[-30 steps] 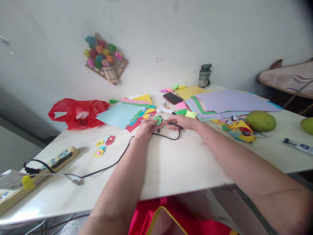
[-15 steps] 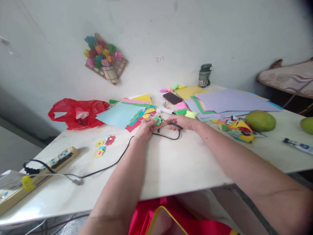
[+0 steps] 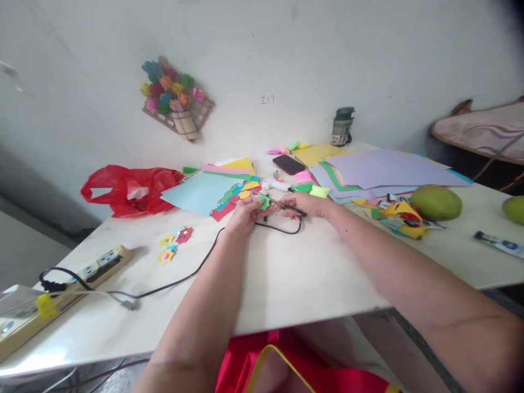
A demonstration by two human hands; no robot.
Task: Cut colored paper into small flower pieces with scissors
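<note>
Between the fingers of my left hand (image 3: 244,216) is a small piece of green paper (image 3: 264,202). My right hand (image 3: 310,206) is closed round the black handles of a pair of scissors (image 3: 291,208), whose blades point left and lie at the green paper. Just beyond the hands lies a white glue gun (image 3: 277,184). Its black cord (image 3: 184,280) seems to loop beneath my hands and run left. Several cut paper flowers (image 3: 175,243) lie on the table to the left of my left hand.
Stacked coloured sheets (image 3: 196,191) lie behind my left hand, with more sheets (image 3: 380,168) at the right. A power strip (image 3: 98,267) and red plastic bag (image 3: 133,188) are on the left. Paper scraps (image 3: 403,215), a green fruit (image 3: 436,202), a phone (image 3: 289,164) and a tumbler (image 3: 343,126) stand around.
</note>
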